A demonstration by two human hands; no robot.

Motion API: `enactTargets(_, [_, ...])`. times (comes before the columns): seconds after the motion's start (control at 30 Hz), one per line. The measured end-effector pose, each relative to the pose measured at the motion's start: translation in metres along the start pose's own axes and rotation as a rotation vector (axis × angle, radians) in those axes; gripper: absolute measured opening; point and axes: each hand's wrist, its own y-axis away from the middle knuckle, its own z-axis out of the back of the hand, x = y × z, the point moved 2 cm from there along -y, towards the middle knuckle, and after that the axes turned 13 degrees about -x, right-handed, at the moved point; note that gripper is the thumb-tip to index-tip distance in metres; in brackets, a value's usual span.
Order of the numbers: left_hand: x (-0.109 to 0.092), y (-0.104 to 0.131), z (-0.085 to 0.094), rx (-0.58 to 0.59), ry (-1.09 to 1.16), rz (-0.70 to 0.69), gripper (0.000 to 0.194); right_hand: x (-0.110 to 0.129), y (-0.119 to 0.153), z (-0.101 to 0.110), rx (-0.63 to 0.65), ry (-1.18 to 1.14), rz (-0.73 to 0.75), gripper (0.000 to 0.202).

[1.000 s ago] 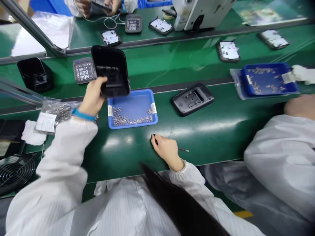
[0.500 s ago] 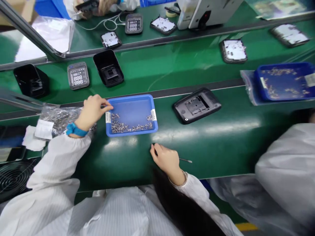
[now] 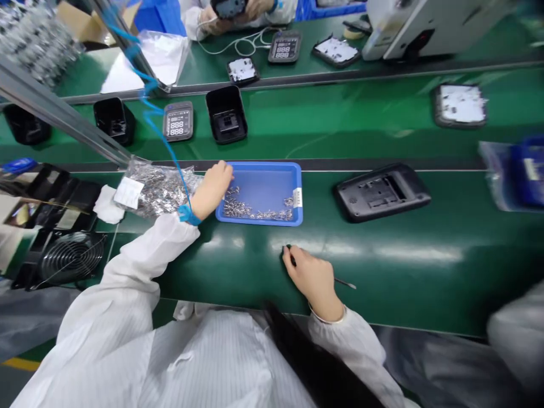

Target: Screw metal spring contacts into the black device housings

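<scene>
My left hand (image 3: 213,189) is closed at the left rim of a shallow blue tray (image 3: 261,175), its fingers together over the edge. Small silvery metal parts (image 3: 255,214) lie along the tray's left and near sides. In front of the tray, my right hand (image 3: 313,276) rests closed on the green bench. It grips a thin tool (image 3: 346,283) whose metal shaft with a flattened end sticks out behind the palm; the rest is mostly hidden by my fingers. Right of the tray lies a black plastic housing (image 3: 381,192).
A clear bag of metal parts (image 3: 159,190) lies beside my left wrist, where a blue coiled cord (image 3: 148,102) is attached. Black shells (image 3: 226,116) and display units (image 3: 178,120) stand on the green belt (image 3: 318,113). Across it, another person's hands (image 3: 216,22) hold a device.
The view has shifted left, so things appear further right. My left hand has come down closer on the tray's left rim, covering its label. My right hand keeps its hold on the tool.
</scene>
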Motion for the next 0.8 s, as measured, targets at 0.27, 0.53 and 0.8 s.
enactTargets(0.27, [-0.013, 0.010, -0.002, -0.243, 0.694, 0.268, 0.013, -0.040, -0.033, 0.036, 0.197, -0.033, 0.043, 0.037])
enactTargets(0.53, [-0.037, 0.034, -0.004, -0.120, 1.209, 0.824, 0.037, -0.133, -0.082, 0.051, -0.192, 0.129, -0.423, 0.038])
enactTargets(0.8, [-0.093, 0.122, -0.004, 0.105, 1.356, 0.822, 0.020, -0.014, 0.019, 0.069, 0.114, -0.148, -0.188, 0.042])
